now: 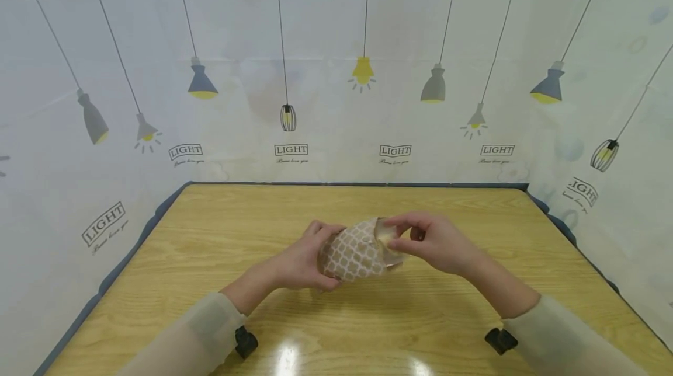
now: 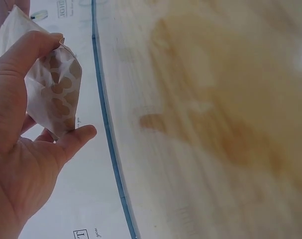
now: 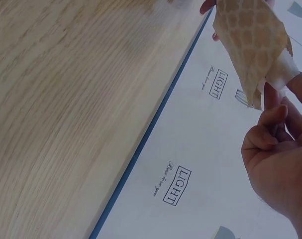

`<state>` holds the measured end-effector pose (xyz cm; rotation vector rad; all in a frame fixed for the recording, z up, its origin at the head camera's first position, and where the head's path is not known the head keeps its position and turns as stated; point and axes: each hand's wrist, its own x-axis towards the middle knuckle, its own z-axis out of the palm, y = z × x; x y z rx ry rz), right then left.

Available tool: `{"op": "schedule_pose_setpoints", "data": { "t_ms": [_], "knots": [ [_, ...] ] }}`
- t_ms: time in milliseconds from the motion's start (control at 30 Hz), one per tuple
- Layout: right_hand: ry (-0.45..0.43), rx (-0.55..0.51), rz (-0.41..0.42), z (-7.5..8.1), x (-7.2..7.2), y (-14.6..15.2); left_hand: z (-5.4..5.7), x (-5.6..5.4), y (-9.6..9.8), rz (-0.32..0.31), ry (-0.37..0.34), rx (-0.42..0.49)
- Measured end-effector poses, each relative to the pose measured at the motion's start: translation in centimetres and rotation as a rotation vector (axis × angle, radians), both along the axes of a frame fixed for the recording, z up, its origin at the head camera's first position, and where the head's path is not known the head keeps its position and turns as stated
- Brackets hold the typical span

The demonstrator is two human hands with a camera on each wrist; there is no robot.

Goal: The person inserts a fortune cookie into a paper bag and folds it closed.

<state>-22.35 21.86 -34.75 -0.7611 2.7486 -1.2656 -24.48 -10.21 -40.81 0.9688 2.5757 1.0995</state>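
Nearest are two pale sleeves [image 1: 184,341], and at each cuff is one small black device [image 1: 245,342]. Beyond them, the two hands work above the wooden desk [image 1: 221,224], about midway between its left and right edges and on the near side of the far edge.

The left hand [image 1: 302,259] has its grip bent around the left end of a patterned paper bag [image 1: 354,252], fingers on the upper side and thumb on the lower; this grip is as wide as the bag. The bag is tilted in the air, its mouth turned to the right hand [image 1: 439,244]. There the grip is almost closed: thumb and index finger pinch a pale piece [image 3: 281,72] at the mouth. Whether this is content or the bag's own inner side, I cannot tell.

Farther, a blue strip [image 1: 357,184] follows the far edge and both far corners of the desk. Behind it stands a whitish wall covering [image 1: 326,20] with printed hanging lamps [image 1: 363,69] and the word "LIGHT".
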Motion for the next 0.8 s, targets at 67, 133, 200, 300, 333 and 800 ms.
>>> {"op": "schedule_pose_setpoints", "data": {
  "t_ms": [67,133,200,300,333,800],
  "knots": [
    [0.017,0.006,-0.007,-0.1,0.1,-0.4,0.0,0.0,0.0,0.001,0.006,0.002],
    [0.020,0.006,-0.012,-0.2,0.2,-0.7,-0.1,0.0,0.0,0.005,0.015,0.002],
    [0.025,0.010,-0.018,-0.4,0.2,-0.9,-0.1,0.0,0.1,0.009,0.013,-0.001],
    [0.034,0.014,-0.016,-0.5,0.4,-1.3,-0.1,0.1,0.1,0.013,0.006,-0.001],
    [0.042,0.017,-0.015,-0.6,0.5,-1.5,-0.1,0.1,0.2,0.013,0.001,-0.001],
    [0.036,-0.030,-0.066,-0.2,0.6,1.2,0.0,0.2,-0.2,0.028,-0.010,0.039]
  ]
}}
